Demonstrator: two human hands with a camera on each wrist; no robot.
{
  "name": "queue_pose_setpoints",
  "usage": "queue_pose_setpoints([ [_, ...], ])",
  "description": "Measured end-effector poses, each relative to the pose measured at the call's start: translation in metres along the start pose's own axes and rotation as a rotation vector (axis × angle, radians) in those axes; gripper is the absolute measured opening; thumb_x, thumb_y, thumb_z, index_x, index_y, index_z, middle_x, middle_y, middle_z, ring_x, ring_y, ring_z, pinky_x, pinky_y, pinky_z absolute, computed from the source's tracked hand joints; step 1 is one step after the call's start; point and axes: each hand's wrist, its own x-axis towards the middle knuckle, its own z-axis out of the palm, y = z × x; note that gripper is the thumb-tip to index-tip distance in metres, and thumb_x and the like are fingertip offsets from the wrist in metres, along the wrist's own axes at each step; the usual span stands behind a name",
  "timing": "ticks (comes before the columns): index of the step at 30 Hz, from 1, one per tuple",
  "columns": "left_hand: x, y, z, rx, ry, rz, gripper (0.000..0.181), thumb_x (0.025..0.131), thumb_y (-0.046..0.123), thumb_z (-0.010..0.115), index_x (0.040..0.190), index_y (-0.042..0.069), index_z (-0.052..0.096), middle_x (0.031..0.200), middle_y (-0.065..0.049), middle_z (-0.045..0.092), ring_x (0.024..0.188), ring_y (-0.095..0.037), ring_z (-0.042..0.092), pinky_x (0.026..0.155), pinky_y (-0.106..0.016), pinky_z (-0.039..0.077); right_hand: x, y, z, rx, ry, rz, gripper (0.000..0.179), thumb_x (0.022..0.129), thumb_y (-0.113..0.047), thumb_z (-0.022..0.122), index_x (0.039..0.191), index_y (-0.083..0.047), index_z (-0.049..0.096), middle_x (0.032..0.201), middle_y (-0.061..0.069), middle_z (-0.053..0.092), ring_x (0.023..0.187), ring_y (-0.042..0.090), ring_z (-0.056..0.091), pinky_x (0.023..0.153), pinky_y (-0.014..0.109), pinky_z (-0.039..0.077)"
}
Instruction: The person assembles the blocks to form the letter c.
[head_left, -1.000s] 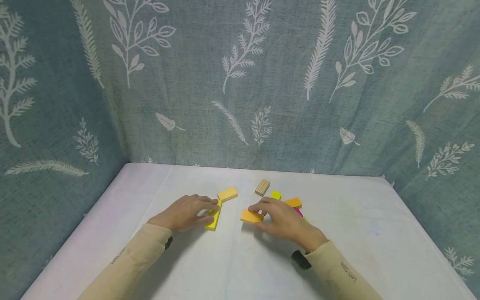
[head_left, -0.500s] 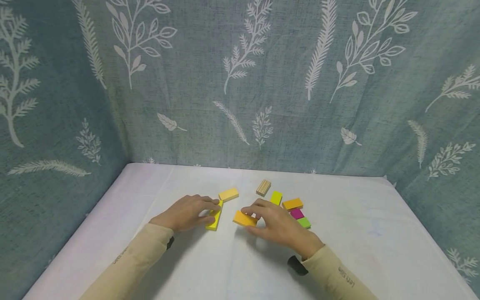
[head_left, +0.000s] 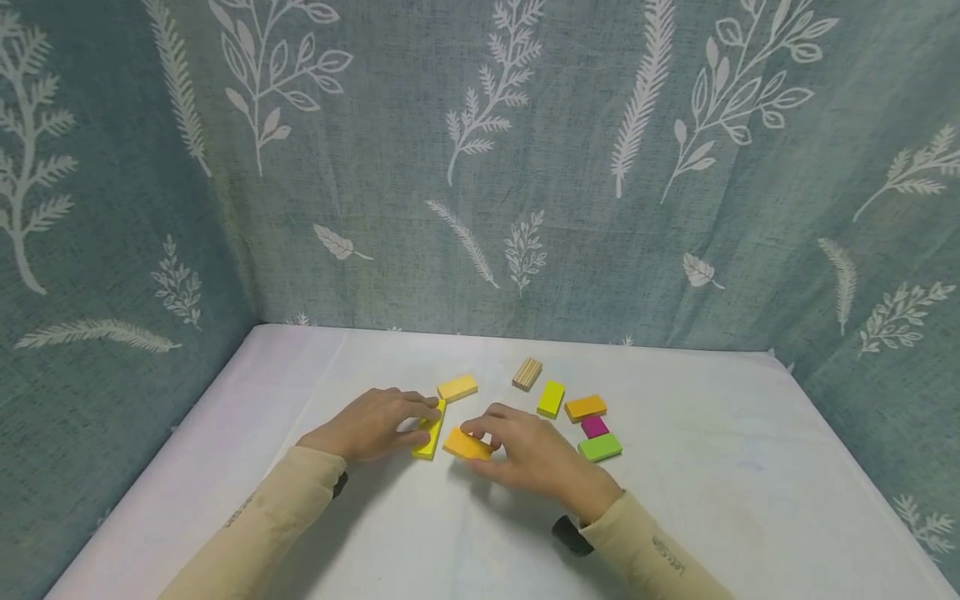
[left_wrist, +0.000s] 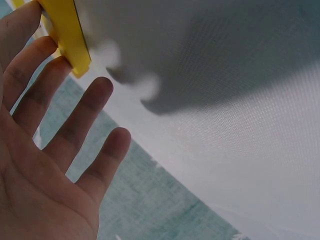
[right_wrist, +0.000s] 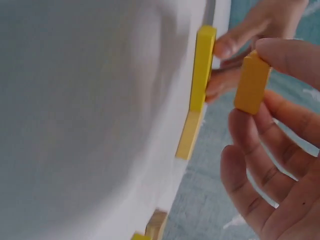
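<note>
My left hand is at a long yellow block lying on the white cloth. Its thumb and first fingertips touch the block's side in the left wrist view, while the other fingers stay spread and fairly straight. An orange block is pinched between thumb and fingertips of my right hand, just right of the yellow one. In the right wrist view the orange block is held by its ends. A pale yellow block lies at the far end of the long yellow block.
Right of centre lie a striped wooden block, a lime-yellow block, another orange block, a magenta block and a green block. A patterned teal curtain hangs behind the white-covered table.
My right hand has moved left with the orange block, bringing it close to the long yellow block and uncovering the magenta and green blocks. My left hand has stayed in place.
</note>
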Motion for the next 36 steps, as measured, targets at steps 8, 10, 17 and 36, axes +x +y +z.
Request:
queue_pose_setpoints([
  [8, -0.001, 0.000, 0.000, -0.003, 0.006, 0.013, 0.034, 0.094, 0.023, 0.075, 0.126, 0.014, 0.072, 0.137, -0.005, 0.064, 0.105, -0.026, 0.067, 0.088, -0.045, 0.054, 0.010, -0.016, 0.018, -0.006, -0.107, -0.011, 0.034, 0.091, -0.037, 0.077, 0.121, -0.021, 0.074, 0.102, -0.009, 0.064, 0.081, -0.001, 0.059, 0.072, 0.016, 0.050],
  [10, -0.001, 0.000, 0.000, -0.002, 0.005, 0.011, 0.033, 0.094, 0.023, 0.074, 0.126, 0.014, 0.072, 0.137, -0.005, 0.064, 0.105, -0.025, 0.067, 0.088, -0.044, 0.054, 0.012, -0.018, 0.021, -0.010, -0.139, -0.005, 0.035, 0.091, -0.036, 0.078, 0.121, -0.020, 0.074, 0.103, -0.009, 0.064, 0.080, -0.002, 0.057, 0.071, 0.015, 0.049],
  [17, -0.001, -0.003, 0.001, -0.010, 0.010, 0.017, 0.033, 0.095, 0.024, 0.073, 0.127, 0.014, 0.072, 0.137, -0.005, 0.064, 0.107, -0.027, 0.066, 0.089, -0.046, 0.053, 0.014, -0.019, 0.027, 0.006, -0.239, 0.021, 0.039, 0.089, -0.034, 0.080, 0.124, -0.018, 0.073, 0.099, -0.012, 0.059, 0.079, 0.000, 0.052, 0.074, 0.016, 0.049],
  [36, -0.002, -0.002, 0.001, -0.015, 0.006, 0.002, 0.035, 0.095, 0.024, 0.073, 0.129, 0.014, 0.071, 0.139, -0.005, 0.063, 0.112, -0.028, 0.066, 0.092, -0.047, 0.053, 0.002, -0.020, 0.026, 0.096, -0.261, -0.013, 0.035, 0.088, -0.021, 0.082, 0.121, -0.018, 0.072, 0.120, -0.009, 0.063, 0.089, -0.002, 0.057, 0.079, 0.013, 0.049],
])
